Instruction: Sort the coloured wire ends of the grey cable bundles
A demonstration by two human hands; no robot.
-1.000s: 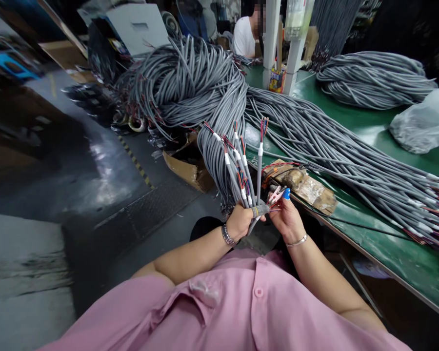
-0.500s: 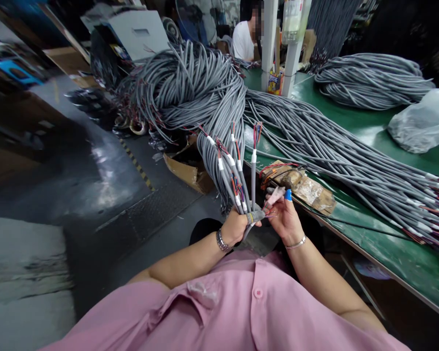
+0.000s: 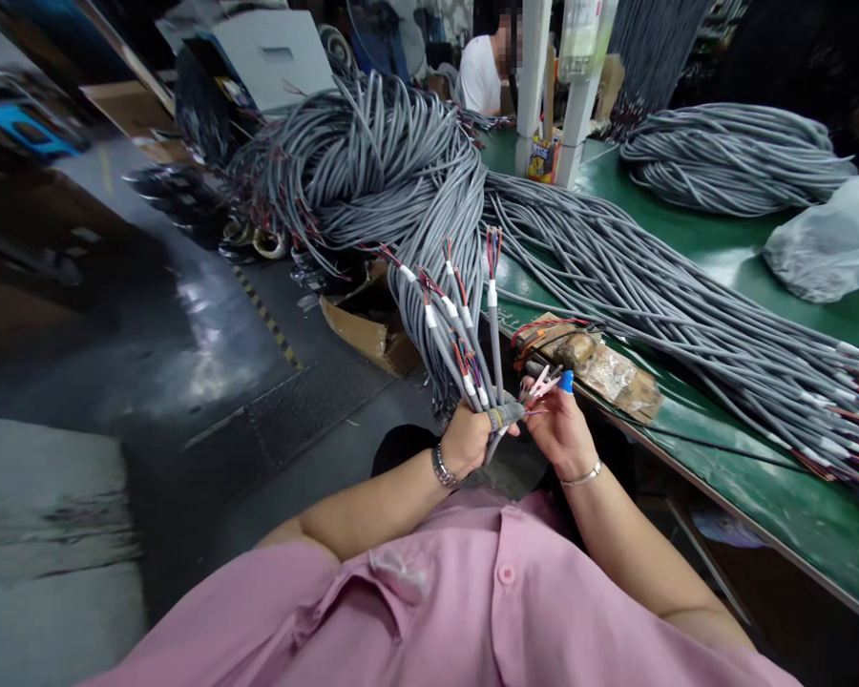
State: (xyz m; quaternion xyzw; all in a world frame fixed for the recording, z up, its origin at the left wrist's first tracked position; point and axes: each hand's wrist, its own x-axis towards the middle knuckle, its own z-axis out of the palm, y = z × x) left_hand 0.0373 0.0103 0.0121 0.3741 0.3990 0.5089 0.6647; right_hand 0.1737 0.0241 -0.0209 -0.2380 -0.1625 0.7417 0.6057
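My left hand [image 3: 467, 437] is closed round a bunch of grey cables [image 3: 458, 334] that stand upright, their stripped ends showing white bands and red and blue wires. A grey finger cot covers my left thumb. My right hand [image 3: 562, 426], with a blue cot on one fingertip, pinches the thin coloured wires [image 3: 536, 389] of one cable end right beside my left thumb. Both hands are held just off the near edge of the green table [image 3: 730, 458].
A long sheaf of grey cables [image 3: 651, 305] runs across the table to a big heap [image 3: 372, 162] at its far left end. Another coil [image 3: 730, 157], a plastic bag [image 3: 830, 239], a taped brown block [image 3: 594, 361] and white posts [image 3: 579, 86] are present. A person in white sits beyond.
The held cable bunch has tilted slightly to the left. My right fingers have shifted a little on the wire ends. Both hands stay in the same place.
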